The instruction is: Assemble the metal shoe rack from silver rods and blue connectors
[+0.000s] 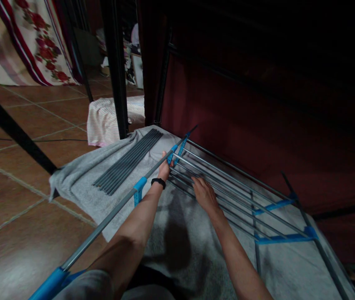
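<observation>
nearest of all, a blue sleeve (50, 283) caps the low end of a long grey pole (102, 227), which slants up past the person's left forearm. at its far part, the left hand (164, 168), a black band (158, 182) on its wrist, is up against a blue bracket (170, 158); the thumb stands beside the pole, but the other fingers are mostly hidden, so i can't tell how far they close. the right hand (205, 192) is loosely bent, fingers parted from the palm, over the near rods of the rack (224, 171), gripping nothing that i can see. that rack sits on a grey blanket (80, 187), with loose tubes (127, 162) side by side to its left.
</observation>
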Demonstrator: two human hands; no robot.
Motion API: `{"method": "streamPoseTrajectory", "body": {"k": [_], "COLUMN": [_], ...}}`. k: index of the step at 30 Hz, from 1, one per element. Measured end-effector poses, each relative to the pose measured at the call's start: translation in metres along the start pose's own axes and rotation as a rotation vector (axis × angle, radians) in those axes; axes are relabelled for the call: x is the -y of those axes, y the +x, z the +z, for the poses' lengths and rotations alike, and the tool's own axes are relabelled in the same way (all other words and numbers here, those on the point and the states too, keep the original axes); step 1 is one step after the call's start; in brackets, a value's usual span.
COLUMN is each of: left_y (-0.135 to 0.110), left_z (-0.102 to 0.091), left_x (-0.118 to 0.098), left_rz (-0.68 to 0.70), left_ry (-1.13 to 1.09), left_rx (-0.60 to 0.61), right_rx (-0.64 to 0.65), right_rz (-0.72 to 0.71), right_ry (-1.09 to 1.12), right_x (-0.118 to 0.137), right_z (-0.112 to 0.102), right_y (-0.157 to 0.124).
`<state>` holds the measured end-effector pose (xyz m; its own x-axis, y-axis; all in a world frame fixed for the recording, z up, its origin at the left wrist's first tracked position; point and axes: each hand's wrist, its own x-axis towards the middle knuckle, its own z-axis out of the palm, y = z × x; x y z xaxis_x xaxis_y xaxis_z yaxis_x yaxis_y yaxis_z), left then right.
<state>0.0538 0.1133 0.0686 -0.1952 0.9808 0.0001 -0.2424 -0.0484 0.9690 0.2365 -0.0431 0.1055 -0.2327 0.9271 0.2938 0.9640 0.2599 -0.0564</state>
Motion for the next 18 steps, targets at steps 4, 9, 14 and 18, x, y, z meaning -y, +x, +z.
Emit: {"method": "streamPoseTrajectory", "body": {"k": [4, 9, 14, 18], "left_y": [0.001, 0.003, 0.003, 0.001], "left_z": [0.003, 0.005, 0.007, 0.005], "left_x": [0.005, 0.011, 0.013, 0.012], "left_rz": [0.002, -0.013, 0.004, 0.098], "left_ry": [-0.027, -0.045, -0.009, 0.115], "left_rx": [-0.028, -0.054, -0.09, -0.049], "right_rx": [0.038, 0.106, 0.201, 0.264], "right_rz": [-0.017, -0.031, -0.001, 0.011], "right_ry": [0.011, 0.021, 0.033, 0.087], "right_x": [0.012, 0.028, 0.046, 0.055], "right_z": [0.001, -0.003, -0.006, -0.001], "right_y": [0.016, 0.038, 0.059, 0.08]}}
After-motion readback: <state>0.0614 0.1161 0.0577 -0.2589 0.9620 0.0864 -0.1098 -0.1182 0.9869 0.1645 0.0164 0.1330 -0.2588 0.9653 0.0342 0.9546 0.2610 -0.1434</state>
